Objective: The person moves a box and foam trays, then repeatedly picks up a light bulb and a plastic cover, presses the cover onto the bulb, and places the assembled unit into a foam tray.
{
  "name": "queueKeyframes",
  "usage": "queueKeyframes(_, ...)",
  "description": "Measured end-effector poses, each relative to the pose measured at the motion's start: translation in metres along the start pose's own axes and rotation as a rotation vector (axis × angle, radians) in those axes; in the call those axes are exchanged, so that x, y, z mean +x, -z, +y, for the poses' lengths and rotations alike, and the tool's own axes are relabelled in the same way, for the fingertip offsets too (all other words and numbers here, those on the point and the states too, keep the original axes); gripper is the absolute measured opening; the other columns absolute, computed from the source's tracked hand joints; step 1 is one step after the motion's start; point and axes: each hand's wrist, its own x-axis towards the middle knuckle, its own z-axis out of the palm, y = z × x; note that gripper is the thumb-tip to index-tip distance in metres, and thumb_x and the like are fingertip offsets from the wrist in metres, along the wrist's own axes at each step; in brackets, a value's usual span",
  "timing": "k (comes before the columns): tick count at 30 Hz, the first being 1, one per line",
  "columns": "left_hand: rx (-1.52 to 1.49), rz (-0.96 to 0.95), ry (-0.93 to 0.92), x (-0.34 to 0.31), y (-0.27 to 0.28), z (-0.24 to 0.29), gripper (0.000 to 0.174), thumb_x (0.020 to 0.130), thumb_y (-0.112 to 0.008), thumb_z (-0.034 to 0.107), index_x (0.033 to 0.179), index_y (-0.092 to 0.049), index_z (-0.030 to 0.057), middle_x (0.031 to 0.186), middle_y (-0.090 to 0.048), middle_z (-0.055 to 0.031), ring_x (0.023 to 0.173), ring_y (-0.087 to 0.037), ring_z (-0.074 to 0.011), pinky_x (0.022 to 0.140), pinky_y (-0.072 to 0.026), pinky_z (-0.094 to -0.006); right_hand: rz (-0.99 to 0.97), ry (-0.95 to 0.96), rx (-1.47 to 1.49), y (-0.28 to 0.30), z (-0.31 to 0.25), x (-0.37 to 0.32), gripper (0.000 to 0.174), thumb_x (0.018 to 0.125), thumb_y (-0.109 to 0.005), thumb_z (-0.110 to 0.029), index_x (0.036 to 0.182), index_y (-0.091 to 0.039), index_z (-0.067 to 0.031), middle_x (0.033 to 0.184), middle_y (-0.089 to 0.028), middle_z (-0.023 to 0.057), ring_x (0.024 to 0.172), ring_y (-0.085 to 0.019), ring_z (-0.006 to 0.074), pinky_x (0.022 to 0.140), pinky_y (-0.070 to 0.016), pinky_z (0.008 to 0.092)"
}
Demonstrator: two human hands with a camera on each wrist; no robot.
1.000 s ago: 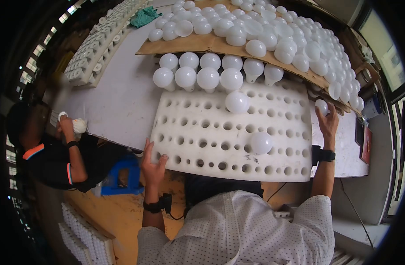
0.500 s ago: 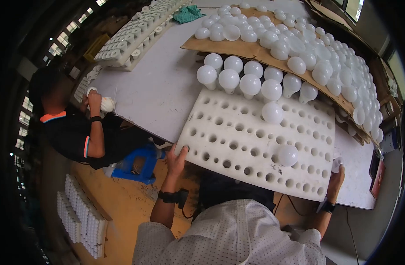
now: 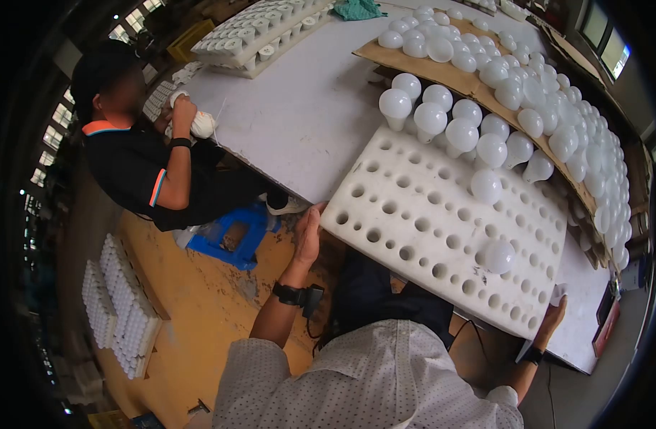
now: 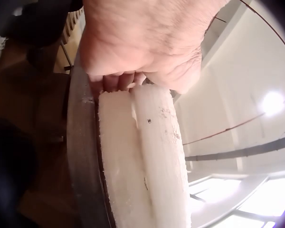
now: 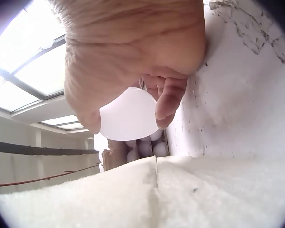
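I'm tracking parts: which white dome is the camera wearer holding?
The dome in the wearer's right hand, beside the foam board; the piled domes on the cardboard lie untouched.

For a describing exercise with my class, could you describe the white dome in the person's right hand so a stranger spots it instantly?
Find the big white foam board full of holes, before the person in the dotted shirt. Beside its edge is the right hand. The white dome there, unlike those on the cardboard, is held between fingers.
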Motion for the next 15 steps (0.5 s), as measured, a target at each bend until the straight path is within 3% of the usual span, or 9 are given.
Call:
queueKeyframes(1,-0.127,0.066,0.028,-0.006,0.000,-0.006,0.046,0.094,-0.039,0.036,0.111,-0.053,-0.0049,0.098,-0.060,-0.0108,0.094,-0.055,-0.0164,0.083,-0.0428,-0.0290,0.001,0.007,0.014,0.010,0.003,0.002,0.054,0.090,-0.036,-0.042,0.122,-0.042,0.0003,0.116,-0.053,0.0187,0.101,-0.056,0.0279,0.085,-0.0462,0.0398)
queueKeyframes(5,-0.108,0.205,0.132,-0.041,0.026,-0.051,0.041,0.093,-0.043,0.031,0.109,-0.052,-0.0047,0.104,-0.059,-0.0136,0.097,-0.057,-0.0210,0.085,-0.0443,-0.0313,0.002,0.019,-0.002,0.022,0.006,0.009,0.055,0.090,-0.037,-0.044,0.121,-0.043,0.0005,0.113,-0.054,0.0186,0.100,-0.056,0.0275,0.084,-0.0468,0.0388)
queueKeyframes(7,-0.007,0.256,0.412,-0.072,0.046,-0.095,0.032,0.090,-0.047,0.024,0.106,-0.054,-0.0029,0.101,-0.061,-0.0119,0.091,-0.059,-0.0207,0.080,-0.0459,-0.0285,-0.016,0.084,-0.118,0.043,0.009,0.015,0.055,0.090,-0.037,-0.044,0.119,-0.045,0.0012,0.114,-0.054,0.0182,0.101,-0.056,0.0266,0.086,-0.0456,0.0379)
queueKeyframes(8,0.149,0.133,0.596,-0.091,0.063,-0.125,0.035,0.086,-0.051,0.024,0.111,-0.052,-0.0014,0.107,-0.060,-0.0120,0.096,-0.058,-0.0225,0.082,-0.0449,-0.0302,-0.002,0.065,-0.138,0.041,0.006,0.014,0.055,0.090,-0.037,-0.044,0.119,-0.045,0.0012,0.114,-0.054,0.0182,0.101,-0.056,0.0266,0.086,-0.0456,0.0379)
queueKeyframes(10,0.547,-0.016,1.147,-0.115,0.055,-0.129,0.042,0.083,-0.058,0.025,0.117,-0.050,0.0015,0.112,-0.058,-0.0114,0.100,-0.056,-0.0221,0.085,-0.0439,-0.0303,0.036,0.082,-0.076,0.035,0.005,0.014,0.047,0.091,-0.039,-0.038,0.118,-0.044,0.0009,0.108,-0.056,0.0163,0.099,-0.057,0.0253,0.081,-0.0483,0.0361)
queueKeyframes(11,0.665,-0.155,1.255,-0.128,0.055,-0.136,0.041,0.083,-0.058,0.025,0.116,-0.050,0.0013,0.111,-0.058,-0.0113,0.099,-0.056,-0.0220,0.084,-0.0441,-0.0303,0.050,0.080,-0.087,0.041,0.005,0.014,0.047,0.091,-0.039,-0.038,0.118,-0.044,0.0009,0.108,-0.056,0.0163,0.099,-0.057,0.0253,0.081,-0.0483,0.0361)
queueKeyframes(13,0.806,-0.375,1.169,-0.158,0.058,-0.150,0.039,0.083,-0.058,0.025,0.113,-0.051,0.0011,0.108,-0.058,-0.0112,0.097,-0.057,-0.0218,0.083,-0.0443,-0.0301,0.112,0.126,-0.190,0.055,0.007,0.019,0.042,0.091,-0.041,-0.032,0.118,-0.043,0.0005,0.108,-0.055,0.0159,0.098,-0.057,0.0246,0.080,-0.0483,0.0357)
queueKeyframes(15,0.932,-0.475,1.077,-0.169,0.061,-0.168,0.037,0.083,-0.058,0.024,0.111,-0.052,0.0008,0.106,-0.059,-0.0110,0.095,-0.057,-0.0217,0.081,-0.0446,-0.0300,0.209,0.169,-0.351,0.066,0.008,0.011,0.041,0.091,-0.042,-0.031,0.118,-0.043,0.0003,0.110,-0.054,0.0155,0.098,-0.056,0.0240,0.080,-0.0482,0.0356)
